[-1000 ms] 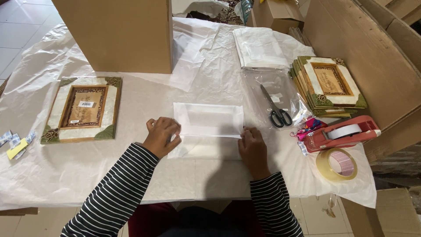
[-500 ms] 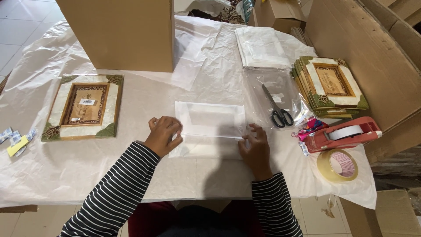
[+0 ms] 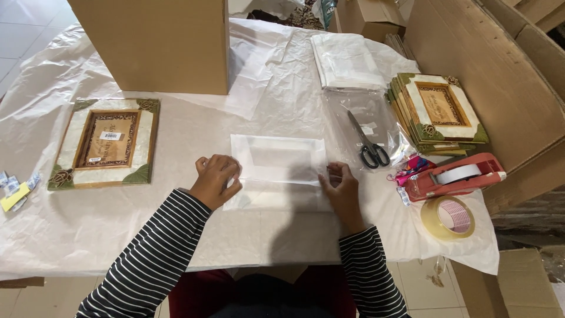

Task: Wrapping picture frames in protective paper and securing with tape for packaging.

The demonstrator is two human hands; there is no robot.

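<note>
While the left hand (image 3: 216,179) and right hand (image 3: 341,189) press flat on the two sides of the paper-wrapped frame (image 3: 278,171) at the table's (image 3: 176,229) middle, keeping even pressure seems best for a crisp fold.

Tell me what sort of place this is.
Probably a small packing workspace for decorative goods. A stack of ornate green-cornered picture frames sits beside a red tape dispenser, tall brown cardboard boxes stand around, and both hands press a white paper-wrapped flat parcel on the covered table.
</note>
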